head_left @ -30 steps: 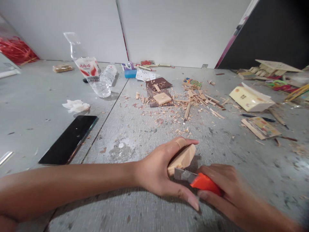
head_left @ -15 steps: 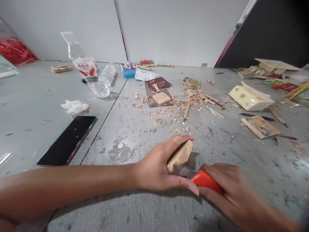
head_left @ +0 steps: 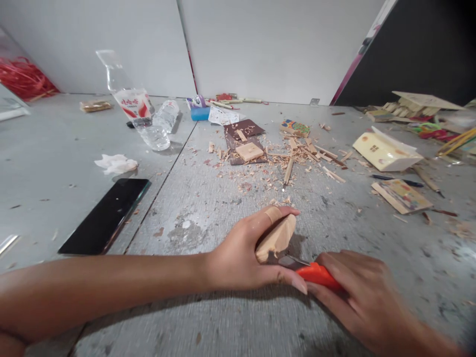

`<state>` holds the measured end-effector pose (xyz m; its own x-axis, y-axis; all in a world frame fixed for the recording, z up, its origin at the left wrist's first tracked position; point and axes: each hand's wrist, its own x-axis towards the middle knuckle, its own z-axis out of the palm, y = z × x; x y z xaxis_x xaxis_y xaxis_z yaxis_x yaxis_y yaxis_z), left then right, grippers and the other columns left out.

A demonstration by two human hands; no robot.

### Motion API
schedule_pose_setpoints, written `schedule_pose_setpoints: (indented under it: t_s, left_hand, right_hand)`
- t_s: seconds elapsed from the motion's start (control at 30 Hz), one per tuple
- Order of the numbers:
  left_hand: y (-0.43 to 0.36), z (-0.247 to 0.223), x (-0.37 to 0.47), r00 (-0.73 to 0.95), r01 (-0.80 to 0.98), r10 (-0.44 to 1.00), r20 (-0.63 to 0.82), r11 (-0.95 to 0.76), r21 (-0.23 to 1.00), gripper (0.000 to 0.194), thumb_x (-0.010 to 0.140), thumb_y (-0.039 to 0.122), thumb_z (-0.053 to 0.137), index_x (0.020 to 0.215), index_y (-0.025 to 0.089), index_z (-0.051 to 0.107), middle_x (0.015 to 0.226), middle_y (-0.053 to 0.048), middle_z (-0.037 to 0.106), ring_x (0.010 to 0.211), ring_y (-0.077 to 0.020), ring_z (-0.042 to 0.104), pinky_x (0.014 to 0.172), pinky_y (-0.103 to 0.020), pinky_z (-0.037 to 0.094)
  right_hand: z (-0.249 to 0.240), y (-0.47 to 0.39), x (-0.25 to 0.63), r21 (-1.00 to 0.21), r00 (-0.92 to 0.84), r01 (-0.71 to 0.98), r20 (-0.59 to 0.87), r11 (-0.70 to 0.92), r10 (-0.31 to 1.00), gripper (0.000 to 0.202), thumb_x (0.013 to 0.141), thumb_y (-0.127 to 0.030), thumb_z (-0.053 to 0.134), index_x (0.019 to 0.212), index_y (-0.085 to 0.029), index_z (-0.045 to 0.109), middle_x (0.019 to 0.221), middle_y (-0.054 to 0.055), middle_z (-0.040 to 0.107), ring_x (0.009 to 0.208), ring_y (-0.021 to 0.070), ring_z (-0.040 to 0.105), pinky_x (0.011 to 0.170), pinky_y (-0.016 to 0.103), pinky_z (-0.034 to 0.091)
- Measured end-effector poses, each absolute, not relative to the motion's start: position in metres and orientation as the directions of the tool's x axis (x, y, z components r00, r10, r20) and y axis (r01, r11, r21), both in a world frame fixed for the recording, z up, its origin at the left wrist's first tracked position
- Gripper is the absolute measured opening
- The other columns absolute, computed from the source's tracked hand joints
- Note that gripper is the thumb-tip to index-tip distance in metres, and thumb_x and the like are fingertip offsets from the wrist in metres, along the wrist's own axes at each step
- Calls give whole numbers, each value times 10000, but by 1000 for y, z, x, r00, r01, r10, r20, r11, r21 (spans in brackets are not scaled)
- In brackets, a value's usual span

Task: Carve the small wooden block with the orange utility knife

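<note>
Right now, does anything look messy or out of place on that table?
Yes: wood shavings lie scattered across the table, beyond the left hand and its wooden piece, rather than gathered up. A crumpled white tissue also lies loose near the phone, looking like litter.

Speckled grey tabletop (head_left: 223,327), black phone (head_left: 106,215), crumpled white tissue (head_left: 116,164), labelled bottle (head_left: 134,105), scattered wood shavings (head_left: 310,151)

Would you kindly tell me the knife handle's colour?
The knife handle is orange-red, in the head view.
</note>
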<state>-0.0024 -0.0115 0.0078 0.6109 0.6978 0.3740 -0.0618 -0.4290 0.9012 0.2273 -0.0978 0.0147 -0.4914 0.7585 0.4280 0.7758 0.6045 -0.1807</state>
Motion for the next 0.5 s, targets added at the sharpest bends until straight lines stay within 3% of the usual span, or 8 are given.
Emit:
schedule_pose_setpoints:
  t_s: [0.2,0.37,0.5]
  left_hand:
    - [-12,8,-3,596,-37,723,350,-410,911,923,658,573,974,1396,167,596,1110,-93,712,909,-224,657,853,-353,557]
    - [-9,7,-3,576,-11,741,345,-414,910,873,695,594,945,1377,176,595,1251,-133,705,1114,-301,667,1008,-427,523]
    - [-7,3,-3,595,-52,695,404,-468,882,916,654,575,974,1377,172,580,1237,-127,695,1085,-289,670,963,-401,528]
  right_hand:
    - [12,-97,227,-218,-470,771,439,598,766,373,1128,-443,458,831,-237,548,613,-31,614,496,154,587,526,293,380]
    - [13,-98,231,-310,-400,773,437,553,805,346,1105,-433,514,827,-233,568,605,-36,581,503,147,563,532,287,371]
    - [9,-96,232,-384,-455,715,380,585,805,323,1100,-420,523,847,-230,587,632,-32,595,531,144,568,542,288,361]
